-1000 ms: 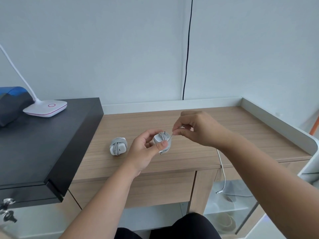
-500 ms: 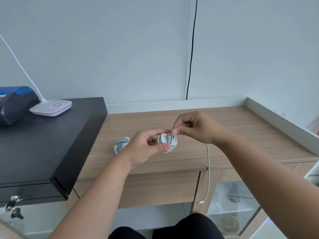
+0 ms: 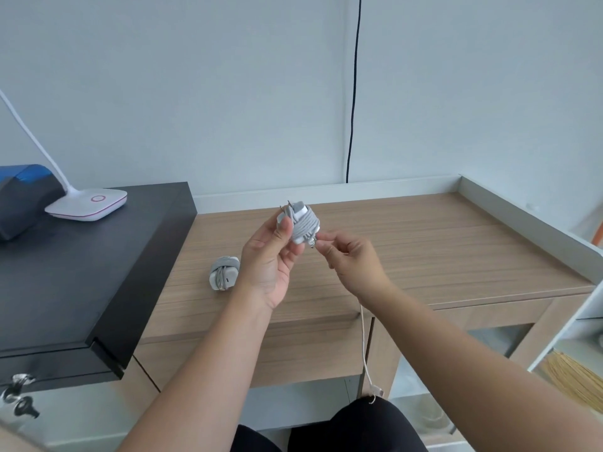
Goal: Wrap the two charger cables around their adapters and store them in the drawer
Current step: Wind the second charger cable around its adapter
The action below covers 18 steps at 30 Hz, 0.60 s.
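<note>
My left hand (image 3: 269, 259) holds a white adapter (image 3: 301, 223) upright above the wooden desk, prongs up, with grey cable coiled round its body. My right hand (image 3: 354, 262) pinches the cable just below and right of the adapter. The loose cable end (image 3: 367, 360) hangs down past the desk's front edge, its plug near my lap. A second adapter (image 3: 223, 273), fully wrapped in its cable, lies on the desk left of my left wrist. The closed drawer front (image 3: 293, 350) runs under the desk top.
A black cabinet (image 3: 81, 272) stands to the left, keys (image 3: 18, 393) in its lock, carrying a white lamp base (image 3: 88, 205) and a blue-black bag (image 3: 23, 197). A raised white rim (image 3: 522, 210) edges the desk's back and right. A black cord (image 3: 354, 93) runs down the wall.
My left hand has lifted and turned the adapter upright. My right hand has moved from above to below right of it, adding another turn of cable; the hanging end is shorter.
</note>
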Each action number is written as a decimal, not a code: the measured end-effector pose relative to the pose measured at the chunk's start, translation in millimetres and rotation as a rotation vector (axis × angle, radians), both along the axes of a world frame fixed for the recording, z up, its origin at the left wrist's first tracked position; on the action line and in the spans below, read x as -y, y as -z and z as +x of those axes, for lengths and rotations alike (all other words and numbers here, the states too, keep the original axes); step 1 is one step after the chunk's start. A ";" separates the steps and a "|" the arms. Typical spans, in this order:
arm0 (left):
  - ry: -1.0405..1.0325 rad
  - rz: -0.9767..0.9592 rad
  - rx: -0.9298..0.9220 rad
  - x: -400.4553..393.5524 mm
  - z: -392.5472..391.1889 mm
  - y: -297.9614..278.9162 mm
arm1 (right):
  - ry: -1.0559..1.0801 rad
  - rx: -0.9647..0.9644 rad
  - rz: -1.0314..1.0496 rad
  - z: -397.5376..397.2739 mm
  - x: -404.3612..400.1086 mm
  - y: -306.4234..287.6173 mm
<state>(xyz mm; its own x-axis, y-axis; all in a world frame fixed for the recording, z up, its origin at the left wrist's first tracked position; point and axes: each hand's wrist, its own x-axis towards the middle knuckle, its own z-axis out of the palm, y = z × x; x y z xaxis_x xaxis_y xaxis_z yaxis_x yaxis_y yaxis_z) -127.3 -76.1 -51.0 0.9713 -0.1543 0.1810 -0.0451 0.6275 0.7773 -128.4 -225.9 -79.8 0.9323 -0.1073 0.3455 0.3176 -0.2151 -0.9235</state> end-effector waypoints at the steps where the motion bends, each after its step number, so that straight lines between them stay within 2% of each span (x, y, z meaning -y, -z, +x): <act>1: -0.032 -0.010 -0.030 1.2 -1.3 -0.2 | 0.045 0.028 -0.115 0.0 0.4 -0.3; 4: -0.104 -0.016 -0.083 2.6 -3.0 0.3 | 0.064 0.082 -0.426 -2.9 1.8 -5.4; 6: -0.125 -0.033 -0.108 1.5 -3.2 -0.7 | 0.045 0.100 -0.559 -6.0 1.4 -9.5; 14: -0.194 -0.081 -0.190 9.7 -2.0 -0.9 | 0.091 0.236 -0.853 -11.3 3.0 -16.9; 18: -0.239 -0.081 -0.197 17.9 -3.8 7.5 | 0.023 0.261 -0.942 -18.4 -1.6 -22.3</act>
